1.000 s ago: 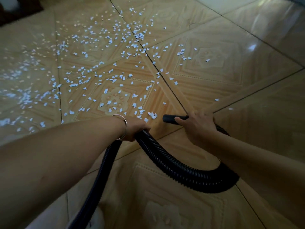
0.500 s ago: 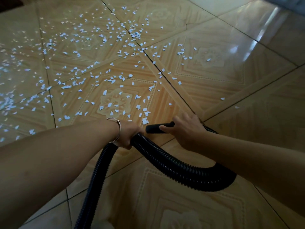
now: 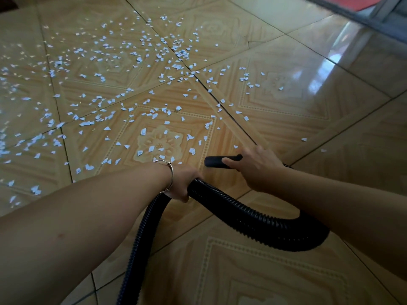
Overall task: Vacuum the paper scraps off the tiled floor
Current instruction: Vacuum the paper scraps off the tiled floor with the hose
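Observation:
Many small white paper scraps (image 3: 141, 100) lie scattered over the tan patterned tiled floor (image 3: 286, 271), thickest at the upper left. A black ribbed vacuum hose (image 3: 246, 219) loops across the lower middle. My left hand (image 3: 184, 182), with a thin metal bangle on the wrist, grips the hose where it bends. My right hand (image 3: 253, 166) holds the smooth black nozzle (image 3: 214, 161), which points left just above the floor near the closest scraps. The nozzle's mouth sits a short way from a few scraps beside the flower pattern.
A dark threshold with a red mat (image 3: 352, 5) runs across the top right corner, next to a glossy reflecting tile (image 3: 330, 56). Two stray scraps (image 3: 304, 139) lie to the right of my right hand. The hose runs off the bottom edge.
The view has shifted so the scraps sit further right and the threshold shows. The scraps clustered in front of the nozzle are gone. Both hands keep their grips.

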A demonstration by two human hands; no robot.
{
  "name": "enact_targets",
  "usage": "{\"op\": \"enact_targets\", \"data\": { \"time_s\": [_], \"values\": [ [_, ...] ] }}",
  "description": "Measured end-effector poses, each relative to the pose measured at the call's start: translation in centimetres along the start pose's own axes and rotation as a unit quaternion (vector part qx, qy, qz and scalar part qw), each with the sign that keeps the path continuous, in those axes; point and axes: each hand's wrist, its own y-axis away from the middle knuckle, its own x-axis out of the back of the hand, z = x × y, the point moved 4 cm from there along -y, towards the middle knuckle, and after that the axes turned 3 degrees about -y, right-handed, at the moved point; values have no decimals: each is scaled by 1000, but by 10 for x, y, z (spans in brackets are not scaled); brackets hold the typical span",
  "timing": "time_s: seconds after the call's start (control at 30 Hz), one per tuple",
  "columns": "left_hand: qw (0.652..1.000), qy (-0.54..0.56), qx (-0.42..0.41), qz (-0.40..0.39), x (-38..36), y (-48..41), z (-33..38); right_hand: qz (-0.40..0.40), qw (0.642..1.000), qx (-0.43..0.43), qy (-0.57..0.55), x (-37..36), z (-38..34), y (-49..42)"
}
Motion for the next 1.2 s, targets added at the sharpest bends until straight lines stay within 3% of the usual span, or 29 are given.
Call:
{"op": "enact_targets", "data": {
  "time_s": [0.23,0.5,0.9,1.2],
  "values": [
    [1000,1,-19,17,16,-21,26,-15,994,-109,7,-10,49,23],
    [999,15,-12,28,38,-36,42,-26,992,-123,-30,-18,74,28],
    [999,-25,-44,-13,75,-104,145,-83,947,-294,-103,-73,177,122],
    [999,-38,-20,1,80,-115,136,-55,946,-305,-95,-76,193,100]
  ]
}}
